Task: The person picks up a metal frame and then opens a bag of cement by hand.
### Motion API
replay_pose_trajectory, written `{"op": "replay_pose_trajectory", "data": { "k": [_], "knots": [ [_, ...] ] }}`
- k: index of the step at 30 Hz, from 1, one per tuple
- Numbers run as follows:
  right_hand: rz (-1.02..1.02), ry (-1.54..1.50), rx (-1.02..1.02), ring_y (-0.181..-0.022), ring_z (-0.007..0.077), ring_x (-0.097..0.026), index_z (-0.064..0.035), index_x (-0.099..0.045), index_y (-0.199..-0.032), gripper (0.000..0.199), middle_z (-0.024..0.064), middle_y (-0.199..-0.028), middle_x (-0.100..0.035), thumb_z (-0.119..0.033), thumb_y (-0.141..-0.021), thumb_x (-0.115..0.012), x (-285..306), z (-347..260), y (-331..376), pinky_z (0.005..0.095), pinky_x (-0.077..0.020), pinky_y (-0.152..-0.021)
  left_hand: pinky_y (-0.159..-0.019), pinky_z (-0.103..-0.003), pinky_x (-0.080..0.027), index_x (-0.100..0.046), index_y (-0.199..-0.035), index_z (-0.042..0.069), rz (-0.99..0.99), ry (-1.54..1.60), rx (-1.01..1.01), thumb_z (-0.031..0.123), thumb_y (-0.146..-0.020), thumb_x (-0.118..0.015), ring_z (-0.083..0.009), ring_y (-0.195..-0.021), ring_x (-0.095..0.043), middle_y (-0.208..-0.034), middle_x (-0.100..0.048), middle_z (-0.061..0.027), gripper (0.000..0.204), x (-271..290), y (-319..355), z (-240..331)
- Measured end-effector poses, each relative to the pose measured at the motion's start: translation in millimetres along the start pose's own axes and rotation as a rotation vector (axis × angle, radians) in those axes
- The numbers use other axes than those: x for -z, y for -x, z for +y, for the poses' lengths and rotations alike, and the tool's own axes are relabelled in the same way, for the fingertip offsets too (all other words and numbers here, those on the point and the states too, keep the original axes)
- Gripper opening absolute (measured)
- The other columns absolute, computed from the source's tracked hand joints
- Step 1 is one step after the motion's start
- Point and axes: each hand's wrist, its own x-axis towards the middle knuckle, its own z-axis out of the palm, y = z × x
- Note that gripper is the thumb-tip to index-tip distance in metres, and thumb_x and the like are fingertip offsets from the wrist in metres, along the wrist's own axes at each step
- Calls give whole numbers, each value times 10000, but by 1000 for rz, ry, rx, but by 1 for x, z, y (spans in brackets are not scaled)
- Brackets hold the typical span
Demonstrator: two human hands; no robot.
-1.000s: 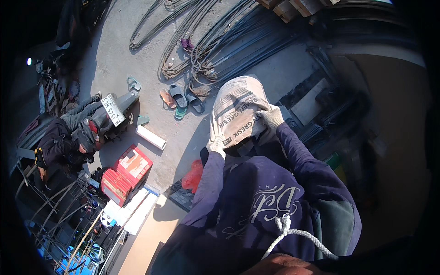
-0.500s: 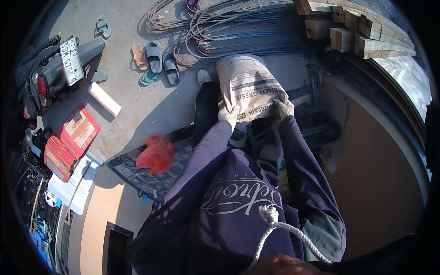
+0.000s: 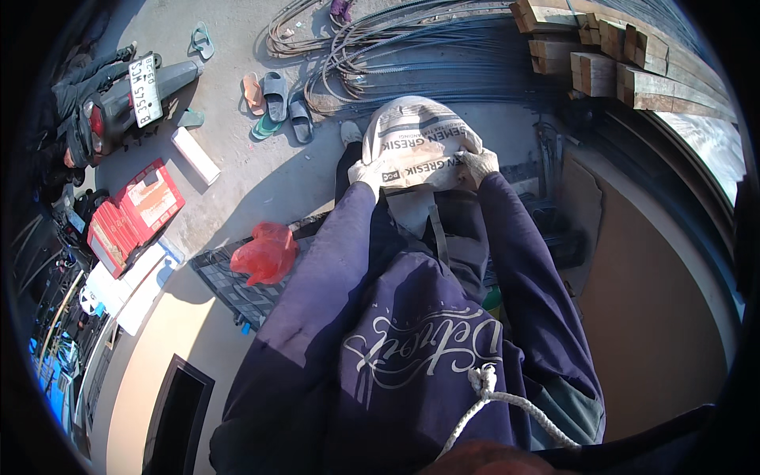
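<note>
We reached both arms forward, our gloved left hand and right hand gripping the grey sack by its sides, held before us above a concrete floor strewn with steel rods and sandals.

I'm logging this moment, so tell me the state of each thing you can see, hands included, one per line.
Left hand: gloved, gripping the sack's left side.
Right hand: gloved, gripping the sack's right side.
Sack: full, held up in front of the person.
Red plastic bag: crumpled, lying on the dark mesh panel.
Sandals: off, scattered on the concrete.
Motorbike: parked.
Timber: stacked.
Steel rods: lying in bundles, some looped.
</note>
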Motion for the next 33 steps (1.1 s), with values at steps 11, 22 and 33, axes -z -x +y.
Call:
{"op": "replay_pose_trajectory", "data": {
  "k": [11, 22, 33],
  "knots": [
    [-147, -156, 81, -882, 193, -687, -68, -696, -1111, 393, 99, -954, -731, -265, -779, -770, 10, -27, 9, 330, -515, -801, -850, -399, -556, -475, -1294, -22, 95, 14, 44, 155, -969, -381, -346, -973, -666, -1160, -617, -263, 381, 39, -43, -26],
    [256, 225, 142, -712, 159, -641, -40, -633, -951, 385, 82, -767, -682, -398, -852, -733, 68, -39, 90, 295, -495, -663, -557, -288, -448, -671, -871, 65, 130, -1007, -384, 257, -837, -769, -84, -635, -546, -754, -646, 7, 218, 61, -1, 1],
    [-178, 168, 230, -687, 106, -535, -21, -617, -882, 220, 44, -724, -610, -226, -889, -699, -67, -18, 157, 287, -456, -634, -394, -247, -358, -634, -950, 105, -346, -125, 326, 231, -979, -554, -113, -472, -507, -711, -601, -34, 152, 79, -6, 32]
  ]
}}
